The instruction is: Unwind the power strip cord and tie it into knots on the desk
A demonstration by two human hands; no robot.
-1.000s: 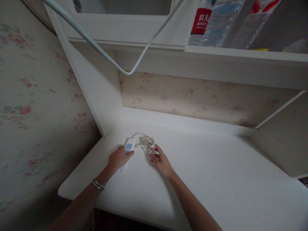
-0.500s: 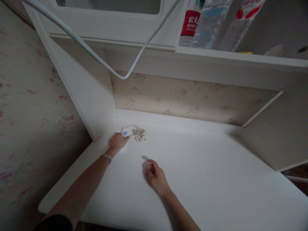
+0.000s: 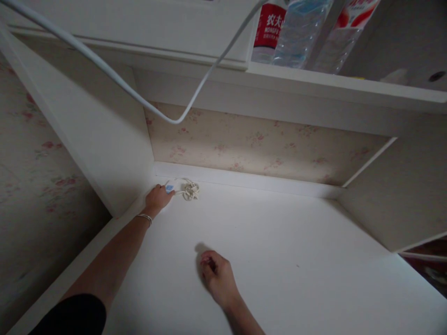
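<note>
At the back left of the white desktop, my left hand (image 3: 158, 197) is closed over a white power strip (image 3: 170, 188) with blue socket faces; most of the strip is hidden under my palm. Its off-white cord (image 3: 191, 190) lies bundled in a tangle just right of it, close to the back ledge. My right hand (image 3: 219, 278) hovers low over or rests on the middle of the desktop, fingers curled in loosely, and nothing shows in them. A silver bracelet circles my left wrist.
The white desktop (image 3: 265, 242) has side panels and a low back ledge (image 3: 244, 179). A shelf (image 3: 314, 83) above holds plastic bottles (image 3: 302, 35). A thick pale cable (image 3: 176, 120) hangs across the upper view. Floral wallpaper (image 3: 49, 163) covers the left wall.
The power strip and its cord have shifted back toward the ledge under my left hand. My right hand has drawn nearer to me and its fingers have curled in more. The view has tilted slightly.
</note>
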